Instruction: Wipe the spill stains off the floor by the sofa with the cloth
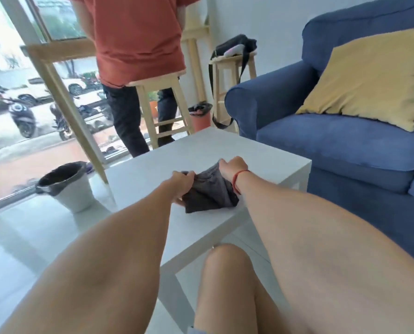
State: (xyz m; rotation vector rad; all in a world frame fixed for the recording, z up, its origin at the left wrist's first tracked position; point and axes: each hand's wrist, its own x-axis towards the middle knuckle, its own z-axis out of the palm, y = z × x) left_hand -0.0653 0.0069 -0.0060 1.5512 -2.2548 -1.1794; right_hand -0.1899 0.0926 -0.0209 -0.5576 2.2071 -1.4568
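A dark grey cloth (209, 191) lies bunched on the white low table (201, 150). My left hand (183, 183) grips its left edge. My right hand (232, 167), with a red string at the wrist, grips its upper right corner and lifts that part off the table. The blue sofa (341, 145) stands to the right of the table. The white tiled floor (27, 235) shows at the left and under the table; no stains can be made out on it.
A yellow cushion (370, 78) rests on the sofa. A white bucket with a dark liner (68, 186) stands on the floor left of the table. A person in an orange shirt (138, 39) stands by wooden stools (162, 104). My knee (225, 273) is below the table edge.
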